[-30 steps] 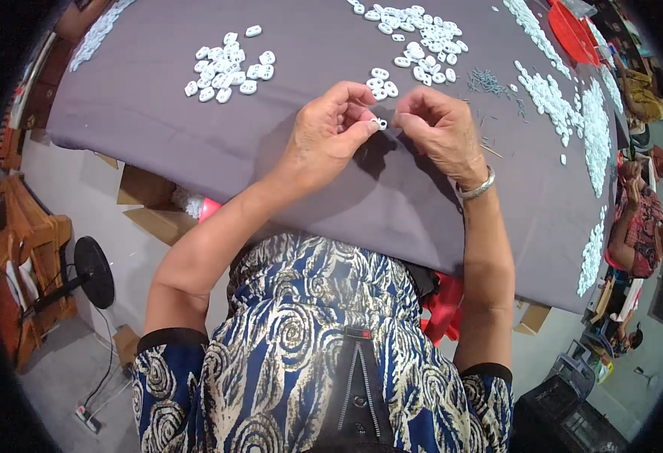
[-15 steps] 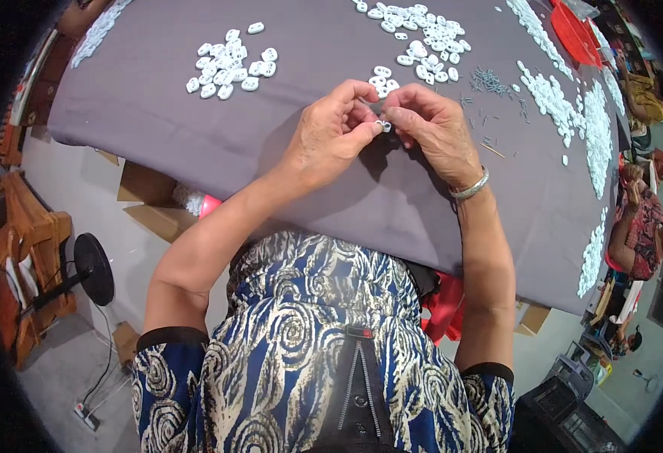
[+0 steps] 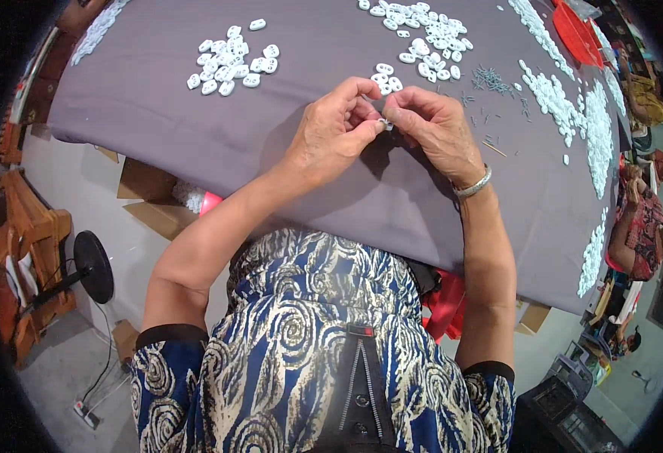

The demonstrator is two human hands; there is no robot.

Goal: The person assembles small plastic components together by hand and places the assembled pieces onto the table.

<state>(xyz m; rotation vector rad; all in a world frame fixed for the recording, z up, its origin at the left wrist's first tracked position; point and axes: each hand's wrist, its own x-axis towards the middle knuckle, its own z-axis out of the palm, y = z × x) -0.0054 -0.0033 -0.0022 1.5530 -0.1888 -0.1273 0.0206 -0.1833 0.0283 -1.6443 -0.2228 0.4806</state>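
Note:
Both hands meet over the grey cloth of the table. Between thumb and fingers, my left hand (image 3: 337,128) pinches a small white plastic piece (image 3: 387,124), mostly covered by the fingertips. My right hand (image 3: 438,124) is closed in a pinch right against that piece; whatever its fingertips hold is hidden. Just beyond the hands lie a few white oval pieces with holes (image 3: 383,69). To the right of them is a scatter of small grey screw-like pins (image 3: 491,80), with a thin wooden stick (image 3: 495,149) nearer to me.
A heap of white oval pieces (image 3: 229,64) lies left of my hands, another heap (image 3: 433,34) beyond them. Long rows of small white parts (image 3: 597,140) line the table's right side, near a red tray (image 3: 577,34). An open cardboard box (image 3: 146,189) stands below the left edge. Other people sit at right.
My hands stay joined at the white piece, with only a slight shift of the fingers. The whole view has moved a little; the heaps are otherwise the same.

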